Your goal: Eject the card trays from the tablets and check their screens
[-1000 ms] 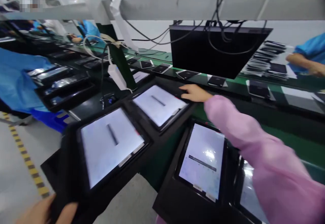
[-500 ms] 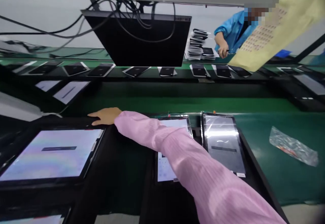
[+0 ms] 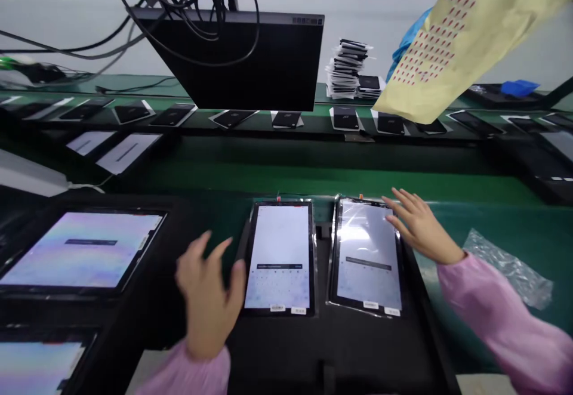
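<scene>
Two lit tablets lie side by side on a black stand in front of me. My left hand (image 3: 210, 290) hovers with fingers spread just left of the left tablet (image 3: 280, 256), holding nothing. Fingers stretched out, my right hand (image 3: 418, 225) rests at the upper right edge of the right tablet (image 3: 367, 253), which is wrapped in shiny clear film. Both sleeves are pink.
A larger lit tablet (image 3: 80, 252) sits at the left, another at the bottom left corner. A black monitor (image 3: 242, 61) hangs overhead. A green conveyor (image 3: 290, 174) carries phones behind. A crumpled clear bag (image 3: 510, 267) lies at the right. A yellow sticker sheet (image 3: 452, 43) hangs top right.
My right hand has left the far left tablet stand and swung over to the right tablet. My left hand has come into view beside the left tablet. The view shifted slightly.
</scene>
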The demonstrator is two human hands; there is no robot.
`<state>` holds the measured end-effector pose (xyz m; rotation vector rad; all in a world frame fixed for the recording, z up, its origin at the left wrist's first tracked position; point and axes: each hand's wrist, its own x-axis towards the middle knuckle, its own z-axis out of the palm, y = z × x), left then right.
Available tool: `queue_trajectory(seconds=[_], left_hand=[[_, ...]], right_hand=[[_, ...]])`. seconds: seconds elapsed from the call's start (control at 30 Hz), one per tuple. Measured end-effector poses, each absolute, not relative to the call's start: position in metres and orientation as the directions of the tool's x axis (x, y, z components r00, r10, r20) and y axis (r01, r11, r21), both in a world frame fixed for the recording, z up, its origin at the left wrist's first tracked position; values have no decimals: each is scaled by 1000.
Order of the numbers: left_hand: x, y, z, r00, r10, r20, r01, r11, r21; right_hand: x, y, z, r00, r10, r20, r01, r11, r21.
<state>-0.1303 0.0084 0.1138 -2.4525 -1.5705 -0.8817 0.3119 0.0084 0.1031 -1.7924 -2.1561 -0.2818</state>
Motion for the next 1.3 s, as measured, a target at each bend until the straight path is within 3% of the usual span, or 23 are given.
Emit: queue_trajectory(seconds=[0.13,0.27,0.4,0.53,0.6,0.7,0.97,1.3], left_hand=[[-56,65,97,440,793,421,845,-525,106],[-22,93,86,543,769,338,801,-595,67],[-21,86,74,598,731,330,766,-642,33],[-51,53,71,702,600,384,646,-763,14],[-69,46,75,673,570,471,642,-767,10],[-88,61,81,562,627,540,730,-683,33],[-94,103,70,388,822,417,869,-477,132],[-94,101,66,446,813,375,855,-511,90]], right_hand=[[312,-18,54,-136,886,444,984,174,-45],[297,-52,42,-296,845,445,925,371,-88],[292,-75,47,-276,813,513,898,409,-164],[288,-62,55,-207,804,557,889,392,-235],[286,-47,58,-202,803,561,888,391,-241],[280,-21,61,-226,784,578,894,402,-196],[259,20,55,-277,786,553,927,370,-61],[258,20,54,-261,823,505,956,291,20]])
